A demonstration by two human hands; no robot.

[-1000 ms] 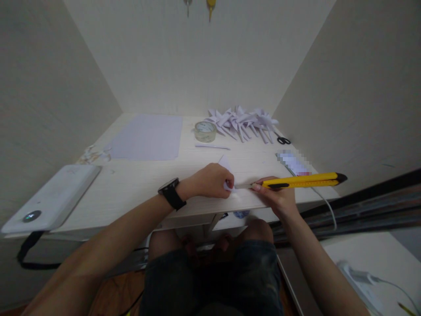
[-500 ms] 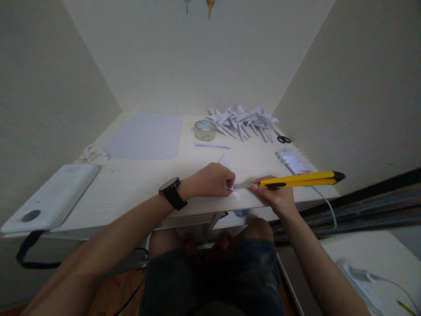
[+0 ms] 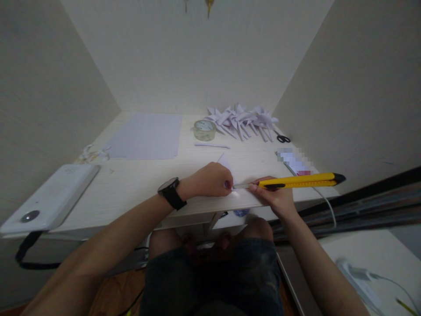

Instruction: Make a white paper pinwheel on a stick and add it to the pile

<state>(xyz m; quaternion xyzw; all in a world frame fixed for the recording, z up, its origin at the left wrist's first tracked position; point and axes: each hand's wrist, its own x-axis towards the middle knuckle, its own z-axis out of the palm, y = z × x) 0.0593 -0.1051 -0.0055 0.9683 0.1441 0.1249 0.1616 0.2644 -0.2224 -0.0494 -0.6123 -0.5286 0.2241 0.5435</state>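
My left hand point(image 3: 210, 180), with a black watch on its wrist, pinches a small folded white paper piece point(image 3: 226, 163) against the near edge of the pale wooden desk point(image 3: 138, 180). My right hand point(image 3: 274, 195) grips a yellow utility knife point(image 3: 297, 181) held almost level. Its extended blade points left and its tip meets the paper right by my left fingertips. Most of the paper is hidden under my left hand.
Further back lie a large white sheet point(image 3: 146, 136), a roll of clear tape point(image 3: 205, 130), a thin paper strip point(image 3: 210, 145), a heap of folded paper shapes point(image 3: 241, 120), black scissors point(image 3: 282, 138) and a phone with a cable point(image 3: 294, 162). A white device point(image 3: 49, 197) sits at the left.
The knife has shifted slightly left, so the blade tip sits closer against my left fingertips. Both hands otherwise stay in place.
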